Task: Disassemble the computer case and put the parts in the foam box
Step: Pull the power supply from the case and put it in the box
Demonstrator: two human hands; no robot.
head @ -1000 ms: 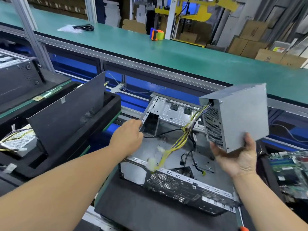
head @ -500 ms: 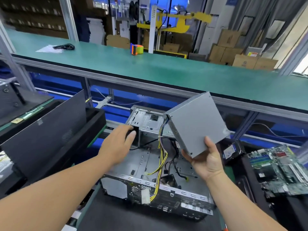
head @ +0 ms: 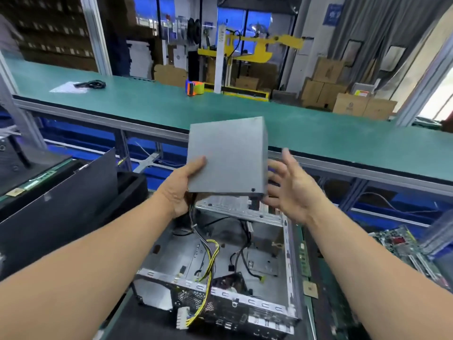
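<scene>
Dangling into open case (head: 289, 241): yellow cables (head: 211, 256), seemingly loose.

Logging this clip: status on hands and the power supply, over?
Left hand grips power supply above open case. Right hand open beside it. Yellow cables trail into the case.

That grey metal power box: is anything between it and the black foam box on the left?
The grey metal power supply is held up by the left hand; a leaning black panel fronts the black foam box, and yellow cables trail into the open metal case.
</scene>
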